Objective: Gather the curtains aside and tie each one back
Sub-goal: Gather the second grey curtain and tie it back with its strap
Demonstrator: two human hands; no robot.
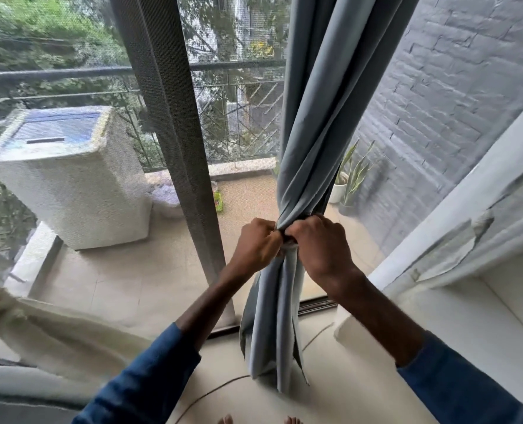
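Note:
A grey-blue curtain (321, 96) hangs gathered into a narrow bundle in front of the glass door, its lower end (275, 325) reaching the floor. Both hands meet at the bundle's pinched waist. My left hand (255, 243) grips the fabric from the left with curled fingers. My right hand (319, 243) grips it from the right, knuckles up. A small pale bit shows between the two fists; whether it is a tie I cannot tell. A cream sheer curtain (40, 325) lies bunched at the lower left.
A dark door frame post (174, 123) stands left of the curtain. Beyond the glass are a white washing machine (70, 179), a balcony railing (238, 65) and potted plants (350, 182). A white ledge (468, 301) and a grey brick wall (468, 87) stand at right. A thin cord (223, 387) lies on the floor.

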